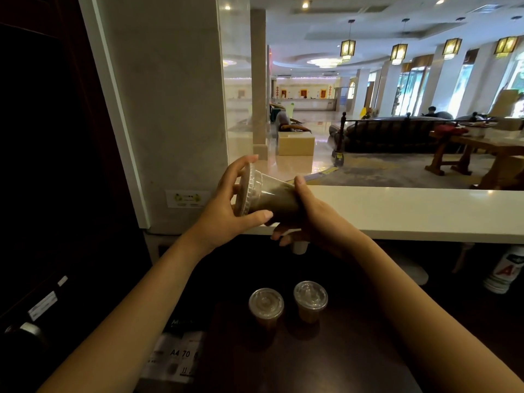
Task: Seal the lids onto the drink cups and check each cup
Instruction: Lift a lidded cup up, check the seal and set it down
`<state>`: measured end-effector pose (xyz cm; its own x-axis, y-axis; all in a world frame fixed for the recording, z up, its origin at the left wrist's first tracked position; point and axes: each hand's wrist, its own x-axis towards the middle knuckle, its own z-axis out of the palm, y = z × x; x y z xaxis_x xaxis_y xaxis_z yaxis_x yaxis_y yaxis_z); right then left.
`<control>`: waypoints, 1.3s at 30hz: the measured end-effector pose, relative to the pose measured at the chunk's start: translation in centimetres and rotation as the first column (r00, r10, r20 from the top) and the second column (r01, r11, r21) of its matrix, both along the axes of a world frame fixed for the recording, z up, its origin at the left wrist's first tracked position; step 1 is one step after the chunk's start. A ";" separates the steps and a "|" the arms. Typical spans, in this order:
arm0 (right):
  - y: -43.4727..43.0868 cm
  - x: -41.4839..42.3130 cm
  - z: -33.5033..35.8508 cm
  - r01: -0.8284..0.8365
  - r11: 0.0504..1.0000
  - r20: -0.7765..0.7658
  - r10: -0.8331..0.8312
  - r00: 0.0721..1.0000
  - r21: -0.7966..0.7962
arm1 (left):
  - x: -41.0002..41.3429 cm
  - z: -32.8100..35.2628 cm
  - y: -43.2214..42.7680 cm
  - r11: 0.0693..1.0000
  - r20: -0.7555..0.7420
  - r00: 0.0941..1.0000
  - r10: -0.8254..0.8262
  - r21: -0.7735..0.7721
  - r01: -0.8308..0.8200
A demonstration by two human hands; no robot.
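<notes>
I hold a clear plastic drink cup (272, 195) with brown liquid, tipped on its side at chest height, its clear lid (247, 194) pointing left. My left hand (226, 205) cups the lid end, fingers spread around the rim. My right hand (314, 214) grips the cup's base end from the right. Two more lidded cups of brown drink stand upright on the dark lower table: one on the left (266, 306), one on the right (310, 300).
A white counter ledge (411, 211) runs across just beyond my hands, with a marble pillar (170, 109) to the left. A pack of A4 paper (178, 355) lies at the table's left edge. A white bottle (504, 272) stands at the right under the ledge.
</notes>
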<state>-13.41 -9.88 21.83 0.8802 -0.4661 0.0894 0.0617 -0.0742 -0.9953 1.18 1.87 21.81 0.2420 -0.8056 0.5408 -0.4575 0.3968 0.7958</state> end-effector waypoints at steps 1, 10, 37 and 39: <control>0.0 0.2 0.0 0.001 1.000 0.016 -0.001 1.000 0.019 | 0.1 0.0 0.0 1.000 0.038 0.999 0.001 0.006 -0.002; -0.9 0.1 -0.7 0.002 0.923 0.158 0.064 0.985 -0.385 | 2.0 0.9 0.0 0.893 -0.616 0.783 -0.084 0.303 0.334; 0.1 0.2 -3.2 -0.237 0.945 0.388 0.136 0.911 0.225 | -0.8 0.0 1.1 0.997 -0.156 0.988 -0.017 0.078 0.029; 0.0 0.8 -3.7 -0.263 0.915 0.431 0.113 0.895 0.306 | -1.1 -0.4 0.7 0.999 -0.129 0.991 0.020 0.042 -0.015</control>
